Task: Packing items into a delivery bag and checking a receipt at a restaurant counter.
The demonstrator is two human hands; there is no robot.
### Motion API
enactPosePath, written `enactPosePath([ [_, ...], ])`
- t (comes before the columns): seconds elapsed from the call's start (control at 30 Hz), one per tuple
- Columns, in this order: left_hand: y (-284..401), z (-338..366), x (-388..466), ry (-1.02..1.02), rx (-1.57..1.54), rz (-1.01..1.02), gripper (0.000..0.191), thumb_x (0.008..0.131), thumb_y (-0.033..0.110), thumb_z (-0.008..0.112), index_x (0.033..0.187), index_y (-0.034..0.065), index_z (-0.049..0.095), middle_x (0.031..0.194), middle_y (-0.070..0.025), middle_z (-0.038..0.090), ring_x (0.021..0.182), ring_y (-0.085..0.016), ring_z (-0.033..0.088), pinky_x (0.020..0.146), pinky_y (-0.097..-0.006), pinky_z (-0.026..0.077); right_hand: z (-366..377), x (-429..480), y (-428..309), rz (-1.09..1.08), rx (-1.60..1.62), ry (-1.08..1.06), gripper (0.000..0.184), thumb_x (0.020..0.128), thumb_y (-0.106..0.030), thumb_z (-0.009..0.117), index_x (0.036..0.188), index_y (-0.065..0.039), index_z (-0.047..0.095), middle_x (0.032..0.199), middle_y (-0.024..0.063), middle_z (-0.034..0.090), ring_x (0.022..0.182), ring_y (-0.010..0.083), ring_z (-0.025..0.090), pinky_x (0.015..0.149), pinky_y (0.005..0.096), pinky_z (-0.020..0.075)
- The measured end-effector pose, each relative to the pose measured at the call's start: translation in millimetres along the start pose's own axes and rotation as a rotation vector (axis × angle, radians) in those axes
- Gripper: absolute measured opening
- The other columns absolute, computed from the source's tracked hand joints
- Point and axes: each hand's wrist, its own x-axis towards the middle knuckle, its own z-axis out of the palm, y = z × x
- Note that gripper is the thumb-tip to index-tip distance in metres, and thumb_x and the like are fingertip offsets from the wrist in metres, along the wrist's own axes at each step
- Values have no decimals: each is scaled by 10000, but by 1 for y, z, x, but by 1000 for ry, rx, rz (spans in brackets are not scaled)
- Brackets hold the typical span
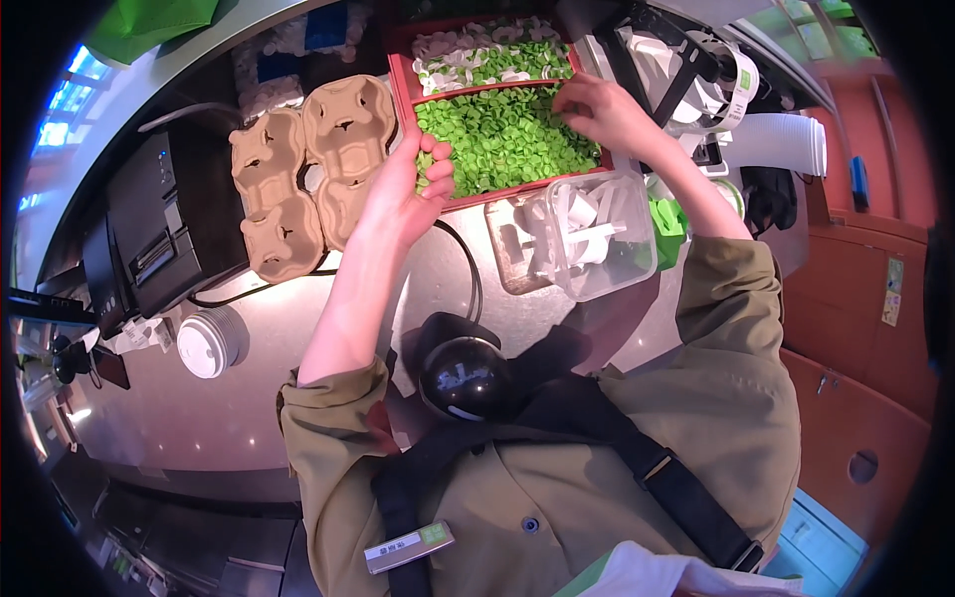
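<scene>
A red two-section box (403,67) lies at the far side of the counter. Small green plastic pieces (500,142) fill its nearer section. In the farther section, white and green pieces (492,56) are mixed. My left hand (418,179) is at the box's near left corner, its fingers curled beside the green pieces; whether it grips anything is hidden. Over the right end of the divider, my right hand (600,112) reaches in with bent fingers close to the green pieces. Its fingertips are partly hidden, so I cannot tell if a piece is between them.
Brown molded-pulp cup carriers (276,194) lie left of the box, beside a black printer (160,224). A clear plastic container (600,239) with white pieces stands near its right corner. White lids (205,343) are stacked on the steel counter (298,403). Stacked cups (780,144) lie far right.
</scene>
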Motion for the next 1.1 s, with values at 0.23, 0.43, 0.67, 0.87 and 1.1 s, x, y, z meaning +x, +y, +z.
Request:
enactPosePath([
  [0.23, -8, 10, 5, -49, 149, -54, 273, 935, 269, 433, 989, 3, 464, 764, -19, 443, 586, -70, 354, 459, -184, 265, 7, -5, -5, 91, -108, 30, 151, 719, -133, 605, 849, -56, 596, 897, 99, 550, 829, 276, 579, 713, 375, 470],
  [0.43, -29, 29, 16, -156, 198, -90, 362, 929, 276, 446, 1068, -56, 482, 791, -15, 438, 596, -57, 345, 452, -170, 264, -24, 0, -43, 288, 619, 35, 117, 826, -95, 585, 893, 1, 582, 794, 22, 599, 720, 57, 541, 640, 200, 440],
  [0.67, -36, 23, 29, -89, 101, -58, 279, 919, 239, 464, 1004, -23, 509, 801, -29, 443, 596, -69, 348, 462, -177, 260, 1, 4, -27, 306, -24, 23, 182, 744, -191, 644, 855, -48, 626, 845, 65, 608, 783, 193, 603, 709, 309, 463],
  [0.87, -27, 24, 8, 17, 271, -30, 260, 894, 171, 510, 1084, -7, 509, 849, -16, 504, 690, -57, 455, 564, -148, 365, 25, -1, -13, 275, -151, 93, 151, 714, -181, 614, 807, -62, 620, 828, 87, 589, 807, 272, 584, 711, 377, 460],
  [1.1, -6, 15, -10, 46, 177, 87, 228, 854, 102, 535, 1043, -27, 546, 845, -46, 555, 767, -100, 532, 684, -204, 461, 5, -1, -19, 361, 90, 235, 124, 716, -73, 607, 818, -3, 608, 836, 122, 618, 733, 243, 618, 679, 311, 484],
])
